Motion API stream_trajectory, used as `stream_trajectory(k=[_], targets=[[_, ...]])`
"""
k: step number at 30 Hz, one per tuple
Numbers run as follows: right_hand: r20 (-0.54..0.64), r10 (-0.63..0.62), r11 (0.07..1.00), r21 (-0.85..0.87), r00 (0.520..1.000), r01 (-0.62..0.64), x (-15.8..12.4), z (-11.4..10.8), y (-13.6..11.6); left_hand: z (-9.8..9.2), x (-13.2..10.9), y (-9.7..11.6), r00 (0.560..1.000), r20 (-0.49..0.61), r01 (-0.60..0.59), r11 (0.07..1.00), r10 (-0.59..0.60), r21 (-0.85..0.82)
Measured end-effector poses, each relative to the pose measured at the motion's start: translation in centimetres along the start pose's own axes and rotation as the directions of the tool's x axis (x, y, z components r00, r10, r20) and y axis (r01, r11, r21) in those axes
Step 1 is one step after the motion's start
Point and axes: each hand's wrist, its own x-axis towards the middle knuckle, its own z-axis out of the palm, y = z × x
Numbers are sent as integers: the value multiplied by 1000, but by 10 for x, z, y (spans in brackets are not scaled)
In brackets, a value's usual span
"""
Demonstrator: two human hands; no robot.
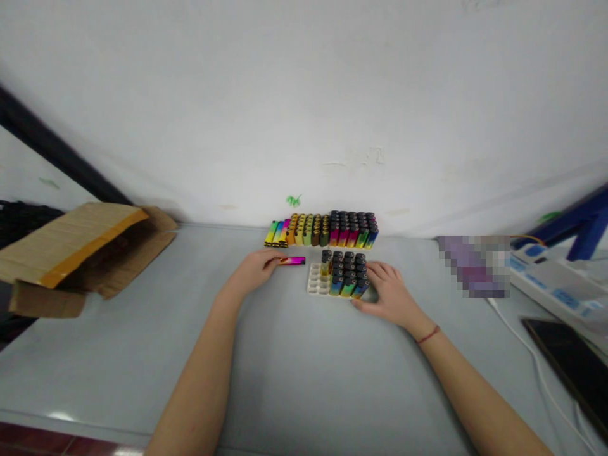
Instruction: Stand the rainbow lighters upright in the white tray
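My left hand (260, 269) pinches one end of a shiny pink lighter (295, 260), which lies nearly level with its dark end pointing right. To its right stands a white tray (314, 286) with round-ended slots. Upright black-topped lighters (348, 286) fill the tray's right part, and a yellowish one (325, 267) is in a back slot. Bare slots show on the left. My right hand (387, 291) grips the tray's right side, thumb at the front corner and fingers behind along the lighters.
Behind the tray, a block of upright lighters (332, 231) stands near the wall, with several colourful ones (278, 233) leaning at its left end. An open cardboard box (95, 247) is at left. At right are a blurred-out object (475, 269), a power strip (560, 278), a white cable (522, 342) and a phone (567, 361).
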Motion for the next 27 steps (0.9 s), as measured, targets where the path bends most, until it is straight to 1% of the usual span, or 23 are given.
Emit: stream_trajectory(k=[3, 5, 7, 9, 11, 12, 14, 15, 16, 18, 19, 21, 23, 24, 25, 27], targets=[[1, 6, 1000, -1, 1000, -6, 0, 0, 0, 11, 3, 4, 995, -67, -66, 994, 71, 86], [10, 11, 1000, -4, 1000, -11, 0, 0, 0, 20, 5, 9, 989, -107, -83, 986, 98, 141], [15, 15, 1000, -5, 1000, -14, 0, 0, 0, 29, 7, 13, 991, -100, -74, 981, 93, 180], [15, 14, 1000, -3, 1000, -14, 0, 0, 0, 34, 8, 17, 994, -84, -47, 981, 63, 187], [12, 10, 1000, 0, 1000, -10, 0, 0, 0, 37, 9, 20, 994, -110, 6, 993, 7, 119], [11, 9, 1000, 0, 1000, -9, 0, 0, 0, 38, 9, 21, 990, -140, 42, 998, -36, 44], [9, 8, 1000, -4, 1000, -8, 0, 0, 0, 40, 10, 26, 969, -201, 108, 979, -143, -172], [9, 8, 1000, -6, 1000, -8, 0, 0, 0, 41, 11, 30, 954, -225, 125, 947, -197, -297], [7, 8, 1000, -7, 1000, -8, 0, 0, 1, 42, 12, 34, 940, -237, 129, 898, -247, -422], [5, 6, 1000, -6, 1000, -5, 0, 0, 1, 43, 15, 45, 914, -223, 120, 750, -340, -651], [4, 5, 1000, -6, 1000, -5, 0, 0, 1, 42, 17, 52, 905, -188, 120, 652, -382, -749], [6, 4, 1000, -9, 1000, -4, 0, 0, 1, 41, 19, 64, 890, -71, 147, 432, -450, -890], [14, 6, 1000, -16, 1000, -6, 0, 0, 1, 38, 21, 76, 871, 46, 190, 249, -489, -950], [19, 8, 1000, -18, 1000, -7, 0, 0, 1, 37, 22, 81, 858, 90, 210, 187, -506, -960], [22, 10, 1000, -19, 1000, -9, 0, -1, 0, 36, 22, 85, 842, 121, 228, 144, -525, -963], [26, 13, 1000, -19, 1000, -12, 0, -1, 0, 36, 21, 90, 806, 158, 262, 104, -570, -960]])
